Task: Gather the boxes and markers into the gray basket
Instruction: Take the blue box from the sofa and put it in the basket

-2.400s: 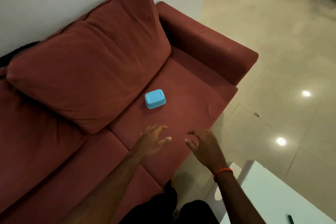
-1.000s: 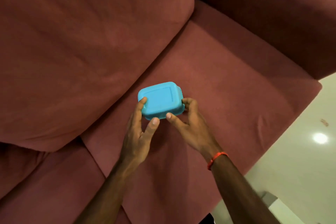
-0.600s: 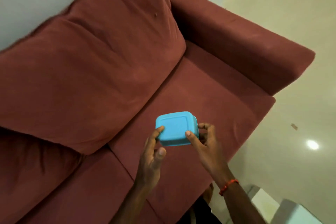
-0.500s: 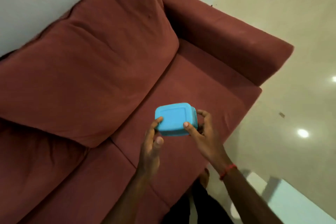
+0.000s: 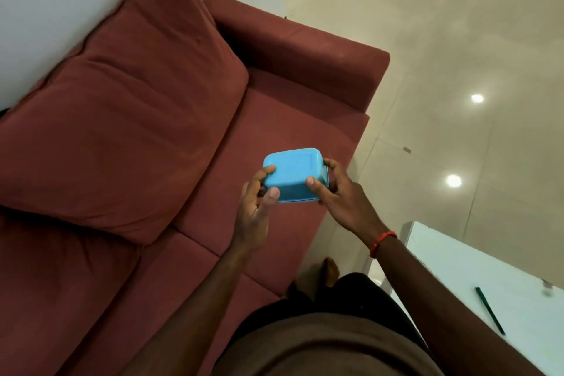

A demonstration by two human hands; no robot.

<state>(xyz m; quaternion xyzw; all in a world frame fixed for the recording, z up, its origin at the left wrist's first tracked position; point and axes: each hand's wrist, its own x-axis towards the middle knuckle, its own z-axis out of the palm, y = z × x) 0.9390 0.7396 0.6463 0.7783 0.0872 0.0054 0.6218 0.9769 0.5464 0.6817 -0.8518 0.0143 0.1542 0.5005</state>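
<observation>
A small light-blue plastic box (image 5: 293,172) with rounded corners is held in the air above the sofa seat, flat side up. My left hand (image 5: 256,207) grips its left end with thumb and fingers. My right hand (image 5: 338,195), with a red band at the wrist, grips its right end. A dark green marker (image 5: 489,311) lies on the white table at the lower right. The gray basket is not in view.
A dark red sofa (image 5: 274,131) with a big back cushion (image 5: 122,119) fills the left. Its armrest (image 5: 305,52) runs behind the box. A white table (image 5: 457,272) stands at the lower right on a glossy beige tiled floor (image 5: 457,40). My bare foot (image 5: 331,273) shows below.
Both hands reached down to the blue box on the sofa seat, took hold of it and lifted it. The view has pulled back and turned right, showing the white table and marker.
</observation>
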